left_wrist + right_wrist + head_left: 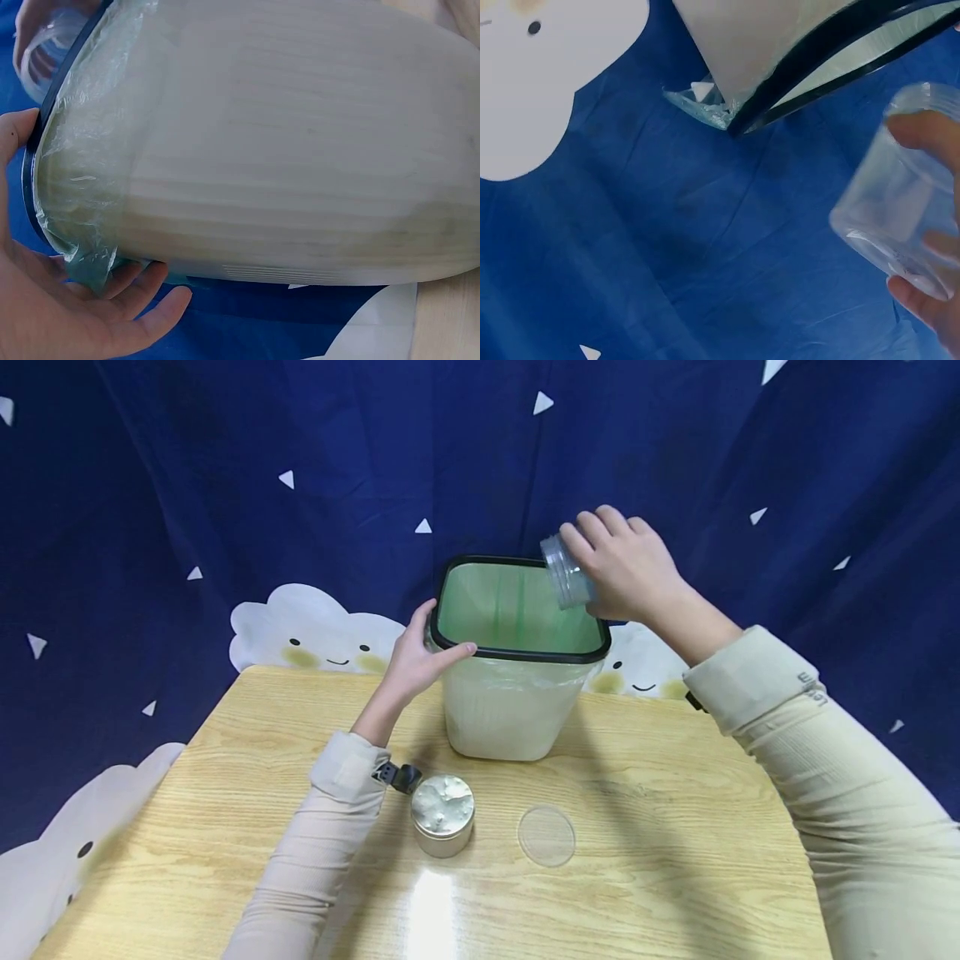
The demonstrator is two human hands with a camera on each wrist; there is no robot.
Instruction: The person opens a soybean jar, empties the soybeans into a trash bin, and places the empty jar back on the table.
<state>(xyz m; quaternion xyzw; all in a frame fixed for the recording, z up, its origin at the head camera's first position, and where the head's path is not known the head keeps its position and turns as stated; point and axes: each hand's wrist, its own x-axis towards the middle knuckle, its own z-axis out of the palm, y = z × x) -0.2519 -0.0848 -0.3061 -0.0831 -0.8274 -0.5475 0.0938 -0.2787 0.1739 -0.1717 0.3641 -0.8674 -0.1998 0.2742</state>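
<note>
A whitish trash bin (510,714) stands upright at the table's back, lined with a green plastic bag (495,602) under a black rim (525,654). My left hand (411,664) grips the bin's left side, thumb over the rim and fingers along the outer wall. Above the bin's right rim, my right hand (637,567) holds a clear plastic jar (564,573) tipped sideways, its threaded mouth facing left over the opening. The right wrist view shows the jar (889,199) with fingers around it; it looks see-through, without visible contents.
On the wooden table (675,827), a tin (442,814) with a silvery crumpled-looking top stands near my left wrist. To its right lies a clear round lid (547,836). A dark blue curtain (360,468) with white triangles and clouds hangs behind the table.
</note>
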